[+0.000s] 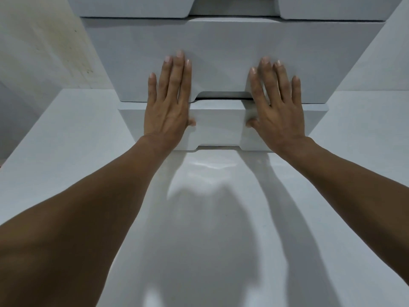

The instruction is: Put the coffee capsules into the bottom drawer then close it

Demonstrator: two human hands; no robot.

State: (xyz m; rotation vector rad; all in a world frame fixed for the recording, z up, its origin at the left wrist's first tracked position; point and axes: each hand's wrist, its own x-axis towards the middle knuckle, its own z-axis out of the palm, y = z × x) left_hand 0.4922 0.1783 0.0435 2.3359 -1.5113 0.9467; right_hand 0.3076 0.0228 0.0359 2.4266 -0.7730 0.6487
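Note:
A white drawer unit stands on the white table, filling the upper middle of the head view. Its bottom drawer [219, 125] is pushed in, the front sitting only slightly proud of the drawer above [221, 52]. My left hand [168, 103] lies flat against the fronts left of the handle notch, fingers straight and reaching up onto the upper drawer. My right hand [276, 105] presses flat the same way on the right side. Both thumbs touch the sides of the bottom drawer's raised centre. No coffee capsules are visible.
The glossy white table [66, 151] stretches toward me and carries the shadows of my head and arms. A stained pale wall [44, 45] rises at the left. Another drawer front [132, 7] shows at the top edge.

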